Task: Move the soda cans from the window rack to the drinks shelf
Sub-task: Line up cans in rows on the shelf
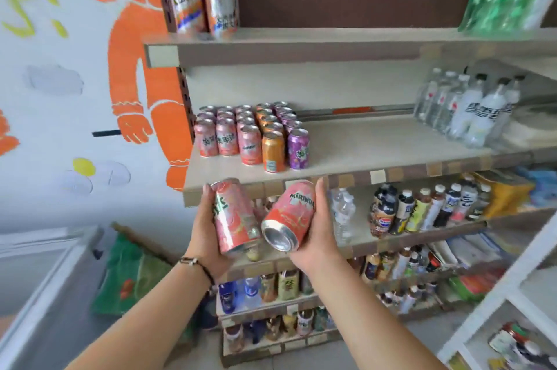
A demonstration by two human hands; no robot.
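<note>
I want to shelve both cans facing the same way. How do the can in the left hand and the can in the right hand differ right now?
The left hand's can stands nearer upright, leaning slightly; the right hand's can tilts far over, its silver end toward the camera. The right can shows Latin "MIRINDA" lettering; the left shows green characters. Both are pink, alike in size, each gripped around its side.

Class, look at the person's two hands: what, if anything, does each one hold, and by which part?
Each holds one pink soda can by its side wall. The left hand wraps the left can; the right hand wraps the right can, whose base faces the camera.
</note>
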